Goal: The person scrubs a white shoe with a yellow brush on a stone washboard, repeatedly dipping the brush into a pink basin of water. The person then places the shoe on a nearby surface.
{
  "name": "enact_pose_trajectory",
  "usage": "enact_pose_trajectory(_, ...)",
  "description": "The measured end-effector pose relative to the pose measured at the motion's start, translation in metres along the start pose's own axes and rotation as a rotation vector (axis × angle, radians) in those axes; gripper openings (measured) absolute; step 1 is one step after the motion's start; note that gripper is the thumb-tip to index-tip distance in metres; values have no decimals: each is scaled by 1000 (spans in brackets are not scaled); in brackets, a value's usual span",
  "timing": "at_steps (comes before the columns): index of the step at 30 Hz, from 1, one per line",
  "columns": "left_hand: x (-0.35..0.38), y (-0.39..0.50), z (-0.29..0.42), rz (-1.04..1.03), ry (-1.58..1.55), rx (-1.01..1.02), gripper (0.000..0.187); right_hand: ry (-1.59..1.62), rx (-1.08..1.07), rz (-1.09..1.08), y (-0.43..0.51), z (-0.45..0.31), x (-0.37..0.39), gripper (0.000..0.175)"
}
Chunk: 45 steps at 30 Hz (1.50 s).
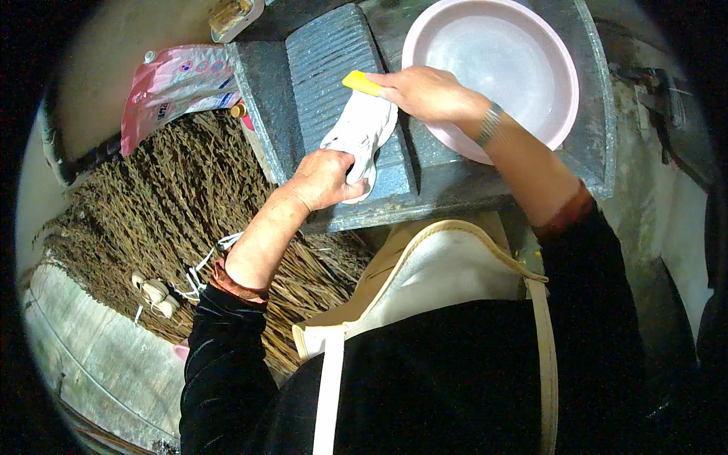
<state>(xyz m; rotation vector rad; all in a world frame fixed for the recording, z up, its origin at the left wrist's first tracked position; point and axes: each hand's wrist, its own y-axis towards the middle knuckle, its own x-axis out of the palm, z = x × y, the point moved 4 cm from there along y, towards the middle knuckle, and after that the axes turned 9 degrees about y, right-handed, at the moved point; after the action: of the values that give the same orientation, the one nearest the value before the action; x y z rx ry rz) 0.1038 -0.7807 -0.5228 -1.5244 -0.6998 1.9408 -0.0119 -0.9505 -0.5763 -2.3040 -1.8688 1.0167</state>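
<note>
A white shoe [364, 128] lies slantwise on the ridged stone washboard [335, 62] of a wash trough. My left hand [330, 179] grips its near end, thumb on one side and fingers on the other. My right hand [424, 94] holds a yellow brush [362, 83] against the shoe's far end; the bristles are hidden. A metal band circles my right wrist. Right of the washboard, under my right forearm, stands a round pink basin [560, 85] with cloudy whitish liquid in it.
The trough's raised stone wall [259, 114] borders the washboard on the left. Beyond it lie a pink-and-white detergent pouch [182, 85] and a large heap of dried stalks [187, 199]. A whitish container [244, 25] stands at the top. My beige apron [443, 261] bulges near the trough's front edge.
</note>
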Motion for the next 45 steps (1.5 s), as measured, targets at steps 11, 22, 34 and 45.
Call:
enact_pose_trajectory(11,-3,-2,0,-14,36,-8,39,19,53,147,-28,37,-12,41)
enact_pose_trajectory(22,-3,0,1,-32,14,-7,41,-101,-10,68,24,-7,0,43)
enact_pose_trajectory(34,-6,3,1,-20,18,-25,41,-74,42,50,12,-9,-7,42)
enact_pose_trajectory(45,-5,4,3,-1,-12,-29,43,-6,-8,2,-15,6,-12,42)
